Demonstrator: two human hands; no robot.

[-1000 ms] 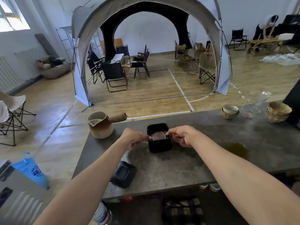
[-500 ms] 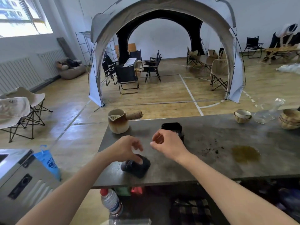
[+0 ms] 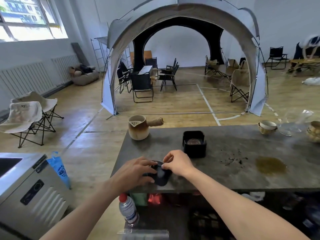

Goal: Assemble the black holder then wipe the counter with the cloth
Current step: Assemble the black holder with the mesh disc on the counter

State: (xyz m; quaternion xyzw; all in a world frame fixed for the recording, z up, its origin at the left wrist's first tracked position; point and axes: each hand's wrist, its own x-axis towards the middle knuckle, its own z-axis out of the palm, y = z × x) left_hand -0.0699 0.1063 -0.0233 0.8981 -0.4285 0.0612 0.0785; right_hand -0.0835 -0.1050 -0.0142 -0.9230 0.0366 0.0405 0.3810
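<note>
So on your counter (image 3: pixel 225 177) you've got two black pieces: the black holder (image 3: pixel 194 144) body sitting toward the far middle, and one black lid (image 3: pixel 161 175) right at the near edge, under your hands. The holder is open on top and has a round patterned disc (image 3: pixel 193 142) lying in it. Left of it, one tan side-handle pot (image 3: pixel 138 127) near the far corner, upright, spout side facing you. Off to the right: one stack of small cups (image 3: pixel 267 126), a clear glass pitcher (image 3: pixel 294 123) that's hard to make out, and another bowl stack (image 3: pixel 314 131) cut off by the frame edge. One brownish spill (image 3: pixel 271 165) plus a scatter of dark crumbs (image 3: pixel 233 160) just left of it.

Both arms come in low from the near side. Your left hand (image 3: pixel 136 172) lies palm-down over the lid's left part, fingers curled around its edge. Your right hand (image 3: pixel 178 163) pinches the lid's far right corner with thumb and fingertips. So both hands are closed on that lid, which looks slightly tilted off the surface.

One water bottle (image 3: pixel 128 209) stands below the counter edge. Can't spot a cloth anywhere.
</note>
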